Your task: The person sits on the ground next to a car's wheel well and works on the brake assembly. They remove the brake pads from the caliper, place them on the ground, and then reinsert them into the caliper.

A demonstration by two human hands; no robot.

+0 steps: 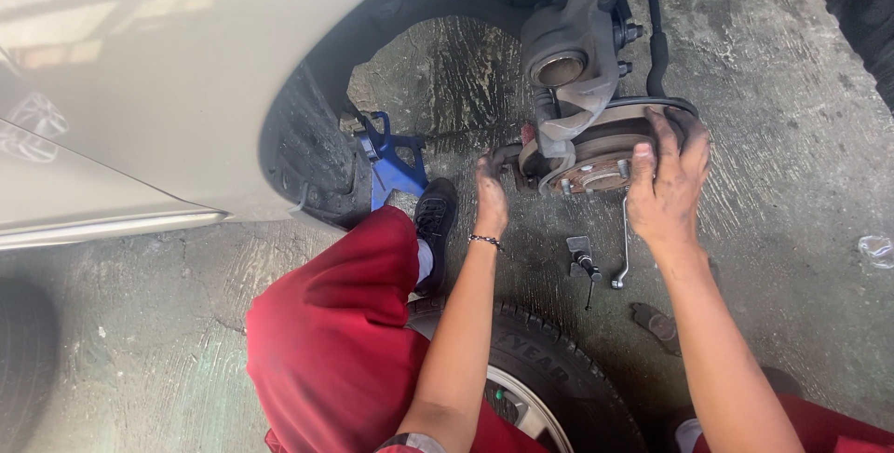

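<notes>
The right hand (666, 188) lies flat on the right rim of the brake disc (605, 150), fingers spread and pressed against the metal. The left hand (491, 194) reaches to the left side of the hub, behind the disc; its fingers are curled, but I cannot tell if they pinch a part or only touch it. The disc sits on the hub under the wheel arch of the pale car (186, 81), in the far middle of the scene. The caliper (568, 62) is swung up just above the disc, its piston facing out.

On the floor near the hands lie a wrench (622, 253) and a small tool (584, 262). A blue jack (391, 160) stands at the left under the car. The removed wheel (549, 378) lies near the person, under the red trousers (345, 341).

To do this step well, I think both hands should hold the disc on opposite sides and keep it straight on the studs, so it does not tilt and jam. The caliper hangs close, so it is better to mind its hose and not to knock it.
</notes>
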